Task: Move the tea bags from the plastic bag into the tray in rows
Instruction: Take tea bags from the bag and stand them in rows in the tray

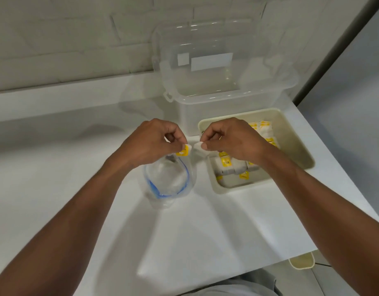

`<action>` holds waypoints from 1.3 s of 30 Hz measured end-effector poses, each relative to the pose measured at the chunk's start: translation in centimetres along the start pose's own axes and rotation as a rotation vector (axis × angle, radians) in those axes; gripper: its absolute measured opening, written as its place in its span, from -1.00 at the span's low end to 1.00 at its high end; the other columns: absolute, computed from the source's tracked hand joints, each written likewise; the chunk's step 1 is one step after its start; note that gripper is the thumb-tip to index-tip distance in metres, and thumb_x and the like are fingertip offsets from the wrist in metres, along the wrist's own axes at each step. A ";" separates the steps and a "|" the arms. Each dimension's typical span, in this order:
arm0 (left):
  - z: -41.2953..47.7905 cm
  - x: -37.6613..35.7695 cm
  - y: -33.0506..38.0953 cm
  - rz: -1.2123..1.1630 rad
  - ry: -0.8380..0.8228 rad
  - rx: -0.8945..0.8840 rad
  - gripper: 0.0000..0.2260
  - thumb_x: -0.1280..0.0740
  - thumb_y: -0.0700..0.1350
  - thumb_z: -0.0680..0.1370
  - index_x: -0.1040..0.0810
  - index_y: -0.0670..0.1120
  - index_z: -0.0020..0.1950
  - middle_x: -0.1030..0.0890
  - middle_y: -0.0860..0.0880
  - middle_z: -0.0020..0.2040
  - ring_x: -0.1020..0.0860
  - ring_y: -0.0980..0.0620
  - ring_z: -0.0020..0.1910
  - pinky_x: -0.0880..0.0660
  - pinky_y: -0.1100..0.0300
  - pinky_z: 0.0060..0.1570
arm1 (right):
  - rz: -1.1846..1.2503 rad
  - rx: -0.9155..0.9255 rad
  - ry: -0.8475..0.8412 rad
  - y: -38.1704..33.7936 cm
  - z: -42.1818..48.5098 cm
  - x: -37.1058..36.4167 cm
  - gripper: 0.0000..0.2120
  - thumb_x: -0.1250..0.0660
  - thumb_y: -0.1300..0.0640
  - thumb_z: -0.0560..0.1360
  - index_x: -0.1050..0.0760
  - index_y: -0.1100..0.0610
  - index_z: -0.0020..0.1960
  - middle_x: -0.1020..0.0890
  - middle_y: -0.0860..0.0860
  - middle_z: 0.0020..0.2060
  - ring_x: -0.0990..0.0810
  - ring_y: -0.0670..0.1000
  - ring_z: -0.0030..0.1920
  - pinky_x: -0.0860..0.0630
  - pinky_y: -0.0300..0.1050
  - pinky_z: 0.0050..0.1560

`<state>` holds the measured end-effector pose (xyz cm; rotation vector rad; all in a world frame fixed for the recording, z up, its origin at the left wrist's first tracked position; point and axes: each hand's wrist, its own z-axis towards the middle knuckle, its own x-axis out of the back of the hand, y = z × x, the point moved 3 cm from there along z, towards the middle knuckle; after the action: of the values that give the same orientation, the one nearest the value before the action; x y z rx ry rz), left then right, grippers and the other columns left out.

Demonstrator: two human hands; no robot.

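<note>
While both hands are raised over the gap between bag and tray, the left hand pinches a yellow tag and the right hand pinches a white tea bag between thumb and forefinger. Whether tag and bag are joined by a string cannot be told. The plastic bag, with a blue zip, lies open on the counter below the left hand and looks almost emptied. The cream tray, just beside it, holds the packed tea bags in rows along its near and left parts, so the transfer step appears far along. The next move probably calls for carrying this bag rightward and setting it down in line with an unfinished row, tag uppermost. Behind the tray stands a clear lidded container, open, against a white brick wall. A grey panel borders the white counter on the right.
</note>
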<state>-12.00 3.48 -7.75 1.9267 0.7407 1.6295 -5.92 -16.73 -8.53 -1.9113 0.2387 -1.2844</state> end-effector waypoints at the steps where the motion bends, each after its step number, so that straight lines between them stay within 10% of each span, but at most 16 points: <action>1: 0.2 -0.4 0.8 -0.004 -0.002 -0.015 -0.95 -0.50 0.00 0.46 -0.67 0.14 -0.18 -0.66 0.20 -0.22 -0.61 0.19 -0.25 -0.52 0.16 -0.13 | -0.005 -0.001 -0.001 0.4 -0.1 0.5 -0.91 -0.54 0.04 0.38 -0.68 -0.03 -0.13 -0.65 -0.16 -0.32 -0.55 -0.27 -0.34 -0.40 -0.40 -0.28; 10: 2.5 -4.0 7.3 0.011 -0.005 -0.071 -0.93 -0.51 -0.03 0.47 -0.67 0.14 -0.16 -0.65 0.18 -0.25 -0.53 0.22 -0.36 -0.39 0.38 -0.35 | 0.018 0.045 -0.052 3.9 -1.4 6.3 -0.90 -0.51 0.10 0.40 -0.69 -0.03 -0.09 -0.69 -0.09 -0.23 -0.56 -0.25 -0.31 -0.47 -0.32 -0.21; 15: 4.3 -6.7 10.0 0.040 -0.039 -0.056 -0.93 -0.50 -0.05 0.46 -0.67 0.12 -0.14 -0.67 0.19 -0.24 -0.59 0.26 -0.26 -0.52 0.17 -0.15 | -0.101 0.058 -0.116 6.7 -1.9 9.0 -0.92 -0.52 0.07 0.41 -0.68 -0.07 -0.10 -0.66 -0.12 -0.23 -0.50 -0.33 -0.38 -0.33 -0.49 -0.42; 20: 6.3 -9.9 11.3 0.096 -0.071 -0.032 -0.94 -0.52 -0.04 0.45 -0.67 0.10 -0.13 -0.68 0.21 -0.25 -0.55 0.34 -0.32 -0.42 0.26 -0.21 | -0.237 0.011 -0.147 9.8 -2.0 10.4 -0.92 -0.52 -0.03 0.38 -0.65 -0.18 -0.16 -0.65 -0.19 -0.22 -0.56 -0.17 -0.22 -0.47 -0.18 -0.19; 32: 10.0 -16.2 12.0 0.159 -0.172 -0.029 -0.95 -0.50 -0.04 0.46 -0.67 0.08 -0.11 -0.69 0.20 -0.22 -0.55 0.36 -0.29 -0.44 0.26 -0.29 | -0.664 0.030 -0.096 13.9 -2.3 12.3 -0.91 -0.47 -0.04 0.37 -0.57 -0.17 -0.17 -0.57 -0.15 -0.17 -0.46 -0.02 -0.13 -0.30 -0.14 -0.20; 39: 11.4 -18.7 12.3 0.261 -0.275 -0.038 -0.92 -0.49 0.00 0.46 -0.67 0.07 -0.08 -0.68 0.18 -0.15 -0.61 0.15 -0.06 -0.55 0.09 -0.03 | -0.808 0.132 -0.271 14.7 -1.7 11.4 -0.91 -0.45 -0.02 0.42 -0.54 -0.10 -0.18 -0.55 -0.16 -0.30 -0.51 -0.04 -0.11 -0.29 -0.09 -0.07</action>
<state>-2.22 -18.68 -14.43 2.2340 0.3581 1.4634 1.82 -33.56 -10.68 -2.1076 -0.8143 -1.4486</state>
